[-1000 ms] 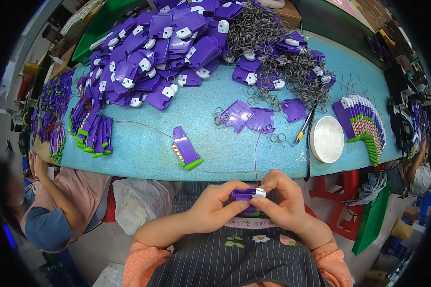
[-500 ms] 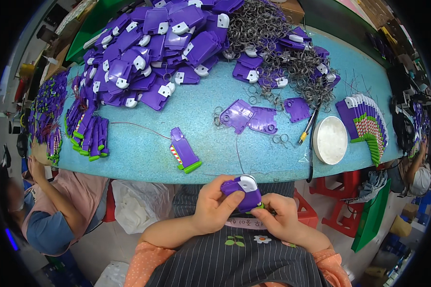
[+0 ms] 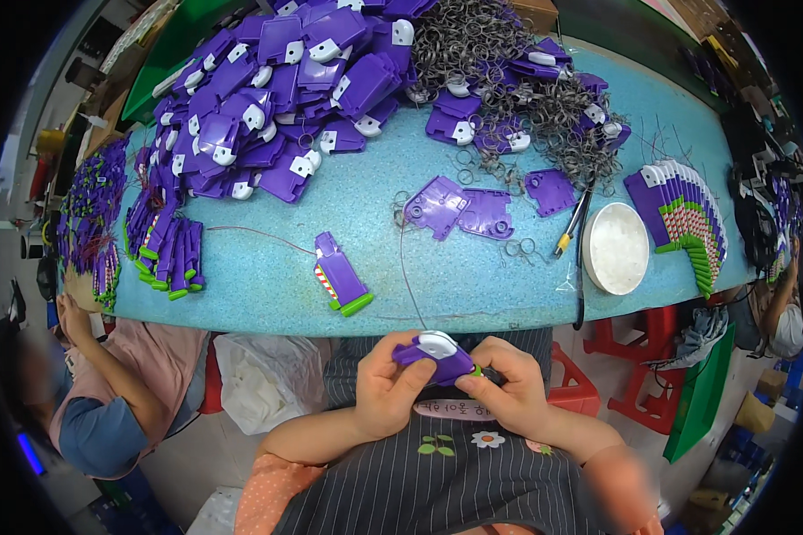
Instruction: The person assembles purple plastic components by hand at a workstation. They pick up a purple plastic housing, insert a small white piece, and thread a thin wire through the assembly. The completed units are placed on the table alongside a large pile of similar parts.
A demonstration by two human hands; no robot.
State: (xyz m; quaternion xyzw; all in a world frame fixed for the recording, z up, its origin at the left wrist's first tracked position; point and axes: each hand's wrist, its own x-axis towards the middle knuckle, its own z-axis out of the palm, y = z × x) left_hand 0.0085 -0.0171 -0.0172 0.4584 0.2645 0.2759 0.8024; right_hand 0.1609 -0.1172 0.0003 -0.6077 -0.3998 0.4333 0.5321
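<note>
Just off the table's near edge, a purple plastic casing (image 3: 451, 366) with a white corner is held up between both hands. My left hand (image 3: 385, 385) pinches its left end, thumb on the front face. My right hand (image 3: 509, 383) grips the opposite end, where a bit of green shows between the fingers. A thin wire (image 3: 404, 267) rises from the casing over the tabletop. Ahead and to the left lies a purple part (image 3: 341, 276) with a green end and a red-and-white striped side, its own wire stretching left.
A big heap of purple-and-white shells (image 3: 285, 98) adjoins tangled metal rings (image 3: 473, 45). Loose purple shells (image 3: 486, 214), a yellow-and-black tool (image 3: 569, 234) and a white round dish (image 3: 616, 250) lie nearer. Fanned casings (image 3: 682, 223) sit right, bundled green-tipped parts (image 3: 165, 254) left. Another person (image 3: 120, 383) sits left.
Both hands have shifted slightly left with the casing, which now tilts more. My right hand's fingers have closed in further around its green end. The wire has swung left.
</note>
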